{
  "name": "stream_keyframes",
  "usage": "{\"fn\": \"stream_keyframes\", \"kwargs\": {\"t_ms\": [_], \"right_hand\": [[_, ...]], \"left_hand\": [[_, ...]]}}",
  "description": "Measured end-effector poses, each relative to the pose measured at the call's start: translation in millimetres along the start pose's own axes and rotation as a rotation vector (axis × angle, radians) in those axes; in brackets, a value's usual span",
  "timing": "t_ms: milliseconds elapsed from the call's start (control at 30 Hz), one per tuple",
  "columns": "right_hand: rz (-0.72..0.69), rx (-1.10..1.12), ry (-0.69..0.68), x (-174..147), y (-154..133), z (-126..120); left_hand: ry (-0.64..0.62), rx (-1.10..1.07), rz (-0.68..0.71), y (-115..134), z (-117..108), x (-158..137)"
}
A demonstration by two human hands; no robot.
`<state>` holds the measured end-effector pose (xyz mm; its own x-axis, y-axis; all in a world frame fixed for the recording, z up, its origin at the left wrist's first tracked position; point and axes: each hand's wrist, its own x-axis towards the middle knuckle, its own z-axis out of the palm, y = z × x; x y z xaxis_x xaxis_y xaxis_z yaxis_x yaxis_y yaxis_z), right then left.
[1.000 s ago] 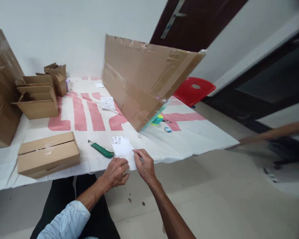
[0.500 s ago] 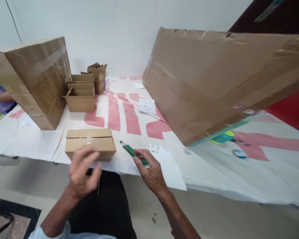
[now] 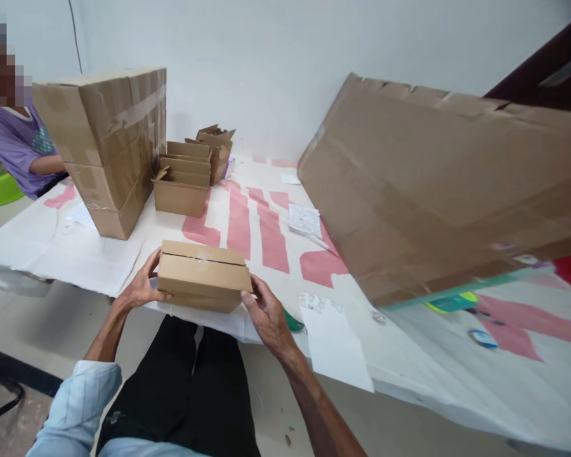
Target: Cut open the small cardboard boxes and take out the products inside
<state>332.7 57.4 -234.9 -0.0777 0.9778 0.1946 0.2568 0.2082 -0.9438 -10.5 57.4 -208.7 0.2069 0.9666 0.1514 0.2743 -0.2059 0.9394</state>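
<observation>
A closed cardboard box (image 3: 202, 279) with a strip of clear tape on its top seam sits near the table's front edge. My left hand (image 3: 145, 282) grips its left end, thumb on the front face and fingers round the side. At the right end, my right hand (image 3: 265, 309) grips the box with its thumb at the front corner. A green utility knife (image 3: 294, 322) lies on the table just beyond my right hand, which hides most of it. To its right is a white paper sheet (image 3: 337, 346) with several small clear pieces (image 3: 321, 303) at its top.
Tall taped boxes (image 3: 118, 146) stand at the left, with open small cartons (image 3: 183, 193) beside them. A large cardboard panel (image 3: 438, 190) leans across the right. A tape roll (image 3: 483, 338) lies beyond it. Another person in a purple shirt (image 3: 16, 143) sits at far left.
My right hand has let go of the utility knife, which now lies on the table. Both hands have come to the box's ends. The view has turned left.
</observation>
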Motion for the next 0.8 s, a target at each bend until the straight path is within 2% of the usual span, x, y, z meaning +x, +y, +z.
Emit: {"fn": "stream_keyframes", "kwargs": {"t_ms": [100, 300, 467, 700, 800], "right_hand": [[0.046, 0.016, 0.047, -1.8, 10.5, -11.7], [0.201, 0.102, 0.033, -6.6, 28.7, -39.9], [0.257, 0.14, 0.061, -3.9, 38.5, -50.2], [0.17, -0.22, 0.141, -3.0, 48.1, -71.3], [0.14, -0.265, 0.142, -3.7, 42.6, -73.1]], "left_hand": [[0.066, 0.064, 0.048, 7.7, 12.4, -4.9], [0.169, 0.19, 0.256, 30.2, 41.1, -8.1], [0.186, 0.227, 0.323, 35.1, 53.3, -3.7], [0.233, 0.23, 0.327, 37.1, 62.0, -4.0], [0.221, 0.228, 0.318, 40.4, 60.8, -6.3]]}}
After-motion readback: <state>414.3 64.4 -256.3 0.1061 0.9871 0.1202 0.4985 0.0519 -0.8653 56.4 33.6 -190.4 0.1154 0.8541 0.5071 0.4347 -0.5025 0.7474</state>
